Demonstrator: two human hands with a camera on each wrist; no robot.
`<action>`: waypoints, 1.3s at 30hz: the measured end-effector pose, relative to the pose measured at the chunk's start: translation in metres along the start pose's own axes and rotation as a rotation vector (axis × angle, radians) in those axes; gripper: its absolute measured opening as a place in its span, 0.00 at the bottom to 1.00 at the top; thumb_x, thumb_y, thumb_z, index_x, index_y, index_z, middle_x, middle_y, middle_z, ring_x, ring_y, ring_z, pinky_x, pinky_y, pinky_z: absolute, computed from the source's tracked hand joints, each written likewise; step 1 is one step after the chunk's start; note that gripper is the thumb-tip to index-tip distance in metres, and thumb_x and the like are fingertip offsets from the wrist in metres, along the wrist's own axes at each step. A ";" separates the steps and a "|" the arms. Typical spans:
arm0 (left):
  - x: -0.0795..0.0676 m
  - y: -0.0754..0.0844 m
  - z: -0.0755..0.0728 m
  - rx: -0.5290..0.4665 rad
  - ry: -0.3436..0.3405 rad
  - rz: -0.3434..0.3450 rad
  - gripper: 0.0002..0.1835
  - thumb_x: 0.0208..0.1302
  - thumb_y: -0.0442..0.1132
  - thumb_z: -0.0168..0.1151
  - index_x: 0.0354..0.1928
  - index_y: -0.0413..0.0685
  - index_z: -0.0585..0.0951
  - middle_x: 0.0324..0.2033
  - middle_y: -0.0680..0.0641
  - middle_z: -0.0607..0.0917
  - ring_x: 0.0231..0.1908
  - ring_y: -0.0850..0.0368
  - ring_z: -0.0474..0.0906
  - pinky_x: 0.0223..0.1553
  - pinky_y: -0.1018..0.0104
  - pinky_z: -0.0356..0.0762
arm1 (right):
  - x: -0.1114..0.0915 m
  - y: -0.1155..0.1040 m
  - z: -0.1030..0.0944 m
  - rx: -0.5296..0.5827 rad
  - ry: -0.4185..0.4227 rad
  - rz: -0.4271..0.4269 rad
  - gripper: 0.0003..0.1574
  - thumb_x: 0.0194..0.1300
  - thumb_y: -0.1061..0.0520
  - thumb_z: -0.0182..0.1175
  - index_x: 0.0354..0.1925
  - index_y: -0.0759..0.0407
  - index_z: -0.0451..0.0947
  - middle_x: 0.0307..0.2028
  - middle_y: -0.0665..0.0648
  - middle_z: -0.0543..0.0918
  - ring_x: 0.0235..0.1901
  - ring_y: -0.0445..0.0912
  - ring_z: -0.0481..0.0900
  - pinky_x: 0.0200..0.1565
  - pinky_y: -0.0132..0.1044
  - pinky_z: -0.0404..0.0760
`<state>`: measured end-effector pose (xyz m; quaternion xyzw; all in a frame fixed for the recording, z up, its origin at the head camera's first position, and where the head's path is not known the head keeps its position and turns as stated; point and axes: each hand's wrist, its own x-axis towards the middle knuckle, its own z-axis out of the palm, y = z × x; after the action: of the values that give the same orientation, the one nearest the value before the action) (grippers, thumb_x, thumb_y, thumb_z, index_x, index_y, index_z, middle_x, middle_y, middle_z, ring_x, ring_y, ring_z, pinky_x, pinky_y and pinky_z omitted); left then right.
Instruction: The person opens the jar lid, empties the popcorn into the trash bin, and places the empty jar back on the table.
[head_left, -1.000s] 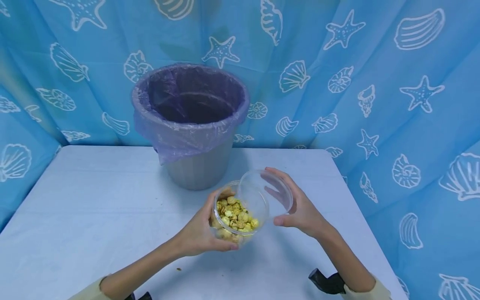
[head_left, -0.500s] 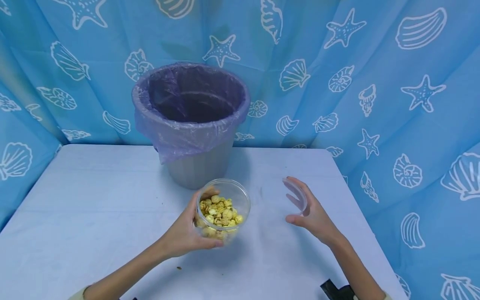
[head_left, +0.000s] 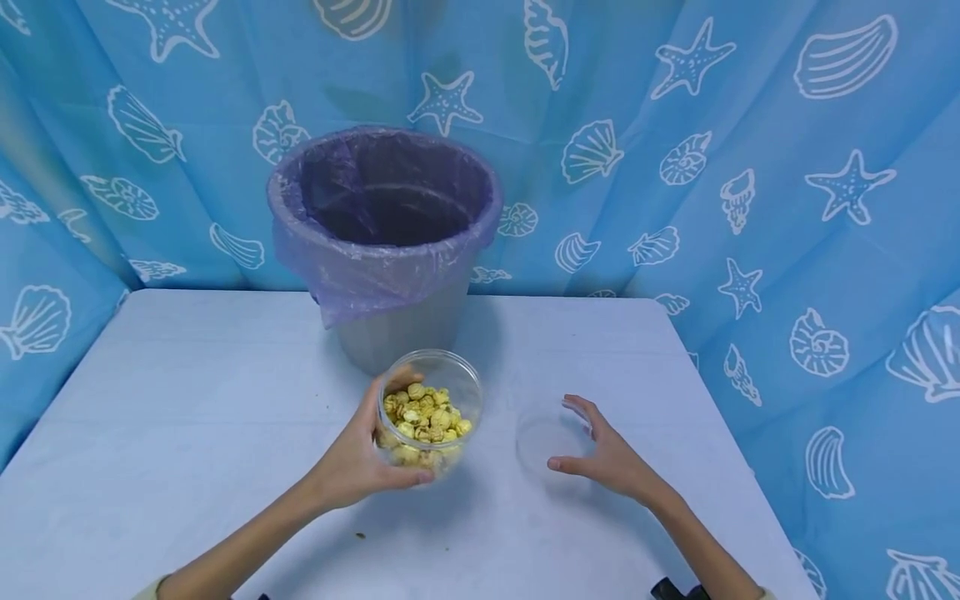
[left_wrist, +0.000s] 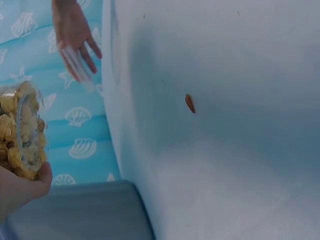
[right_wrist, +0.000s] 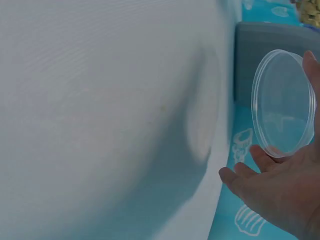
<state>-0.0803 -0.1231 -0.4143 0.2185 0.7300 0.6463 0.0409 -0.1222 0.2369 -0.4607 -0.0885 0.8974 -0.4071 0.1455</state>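
Note:
My left hand (head_left: 360, 462) grips a clear round plastic tub (head_left: 453, 379) from its left side, thumb at the front and fingers behind. The tub has no lid on and is partly filled with yellow caramel popcorn (head_left: 423, 417), its mouth tipped toward me. To the right, my right hand (head_left: 611, 458) holds a clear round lid (head_left: 534, 442) low above the table, thumb and fingers spread to its edge. The right wrist view shows the lid (right_wrist: 282, 105) tilted between thumb and fingers. In the left wrist view, popcorn (left_wrist: 10, 132) presses against the tub's wall.
Behind the tub stands a grey trash bin (head_left: 397, 333) with a purple liner (head_left: 360, 279) folded over its rim. A small brown crumb (head_left: 361, 535) lies on the white-covered table (head_left: 187, 400). A blue seashell-print curtain (head_left: 510, 83) hangs behind.
The lid, at first overlapping the tub's mouth, has moved right with my right hand and then down toward the table. My left hand has shifted the tub left.

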 end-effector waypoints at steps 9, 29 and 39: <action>0.001 0.006 -0.007 -0.021 0.006 0.013 0.61 0.47 0.34 0.80 0.78 0.58 0.49 0.72 0.49 0.59 0.68 0.44 0.59 0.59 0.61 0.73 | -0.001 0.012 0.010 -0.187 0.002 -0.061 0.69 0.47 0.37 0.78 0.75 0.61 0.54 0.72 0.68 0.60 0.69 0.64 0.61 0.62 0.65 0.66; -0.009 0.015 -0.027 0.071 0.057 0.024 0.60 0.48 0.33 0.80 0.78 0.58 0.50 0.71 0.50 0.61 0.68 0.47 0.59 0.58 0.63 0.73 | -0.007 0.027 0.011 -0.458 0.011 -0.125 0.73 0.42 0.30 0.78 0.72 0.67 0.58 0.70 0.69 0.63 0.70 0.68 0.56 0.64 0.67 0.61; -0.016 0.020 -0.042 0.057 0.086 0.014 0.57 0.50 0.30 0.78 0.76 0.51 0.50 0.72 0.49 0.59 0.67 0.50 0.61 0.56 0.69 0.75 | -0.009 0.019 0.005 -0.416 -0.076 -0.092 0.76 0.42 0.31 0.78 0.74 0.69 0.53 0.73 0.71 0.57 0.71 0.69 0.50 0.65 0.69 0.57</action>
<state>-0.0752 -0.1665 -0.3922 0.1969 0.7476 0.6342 -0.0012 -0.1128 0.2480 -0.4766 -0.1728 0.9510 -0.2156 0.1392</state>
